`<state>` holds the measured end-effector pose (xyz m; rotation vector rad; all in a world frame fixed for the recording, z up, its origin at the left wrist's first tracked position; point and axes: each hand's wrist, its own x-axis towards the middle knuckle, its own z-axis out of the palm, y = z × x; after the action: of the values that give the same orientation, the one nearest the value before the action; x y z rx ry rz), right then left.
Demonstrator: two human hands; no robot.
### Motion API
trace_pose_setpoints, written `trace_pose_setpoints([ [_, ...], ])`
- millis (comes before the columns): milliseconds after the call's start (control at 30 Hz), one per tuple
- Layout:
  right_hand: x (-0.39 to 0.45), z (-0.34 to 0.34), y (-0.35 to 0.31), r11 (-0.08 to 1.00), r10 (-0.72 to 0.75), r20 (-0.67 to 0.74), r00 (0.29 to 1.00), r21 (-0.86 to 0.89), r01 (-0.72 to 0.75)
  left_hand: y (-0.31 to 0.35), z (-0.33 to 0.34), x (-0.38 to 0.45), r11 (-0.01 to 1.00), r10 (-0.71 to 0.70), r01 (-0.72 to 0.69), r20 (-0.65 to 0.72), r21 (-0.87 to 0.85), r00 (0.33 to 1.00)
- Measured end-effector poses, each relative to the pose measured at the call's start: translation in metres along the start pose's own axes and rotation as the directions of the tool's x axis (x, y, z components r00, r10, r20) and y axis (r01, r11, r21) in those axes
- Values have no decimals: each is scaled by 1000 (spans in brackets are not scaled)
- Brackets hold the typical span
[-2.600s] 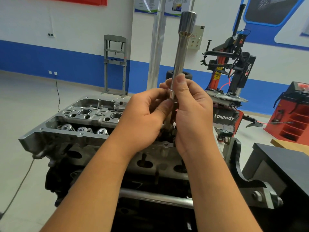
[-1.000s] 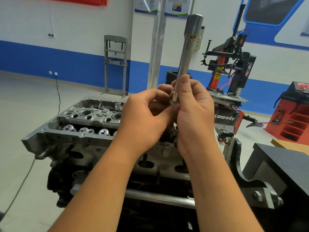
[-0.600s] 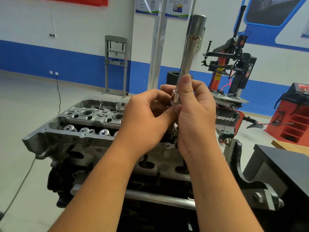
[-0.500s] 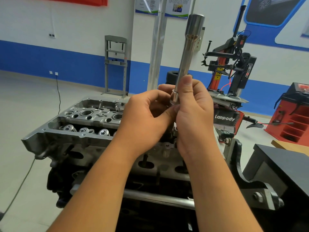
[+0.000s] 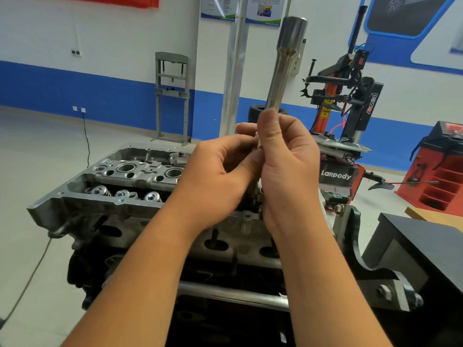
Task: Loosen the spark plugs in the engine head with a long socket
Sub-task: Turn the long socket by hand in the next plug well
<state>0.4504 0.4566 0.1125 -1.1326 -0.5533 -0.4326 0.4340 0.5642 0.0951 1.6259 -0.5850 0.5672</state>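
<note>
The long steel socket [image 5: 283, 68] stands nearly upright in front of me, its wide end at the top. My right hand [image 5: 285, 169] grips its lower shaft, thumb along the steel. My left hand [image 5: 220, 176] curls round a dark part just under the socket's lower end; what that part is stays hidden by both hands. Below them lies the bare aluminium engine head [image 5: 107, 186], with open round wells and valve springs showing on its left half. Its right half is covered by my hands and no spark plug shows.
The engine sits on a stand with a steel bar [image 5: 225, 294] across the front. A black bench [image 5: 426, 249] is at the right. Behind stand a tyre changer [image 5: 350, 101], a red cabinet [image 5: 441, 176], a grey press frame [image 5: 172, 96] and a silver column [image 5: 233, 71].
The socket has risen slightly and tilted a little more to the right since the oldest frame. Both hands keep their hold with only small finger shifts.
</note>
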Motion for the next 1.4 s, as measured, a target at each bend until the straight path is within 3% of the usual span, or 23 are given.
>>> trace_pose_setpoints([
  [67,1,-1,1,1000,0,12,1000,-13,1,1,-2,0,1000,-6,6,54,-10,999],
  [233,0,0,1,998,55,14,998,5,-55,-1,2,0,999,11,-7,-88,44,996],
  [367,-1,0,-1,999,44,3,999,22,-44,-3,1,0,999,3,2,-117,45,993],
  [567,0,-2,1,1000,9,13,1000,18,-9,-1,-9,0,997,-68,72,99,-36,993],
  [900,-2,-1,0,998,21,41,999,63,-23,-5,0,-2,994,15,1,-143,112,990],
  [1133,-1,-1,2,999,24,22,999,-28,-23,2,-6,0,993,-56,46,85,111,995],
  [1333,-1,-3,3,1000,29,19,999,6,-29,0,2,-2,979,-18,37,-96,202,995],
  [1400,-1,-3,4,1000,9,22,1000,-19,-8,0,0,-2,978,-29,45,-79,205,996],
])
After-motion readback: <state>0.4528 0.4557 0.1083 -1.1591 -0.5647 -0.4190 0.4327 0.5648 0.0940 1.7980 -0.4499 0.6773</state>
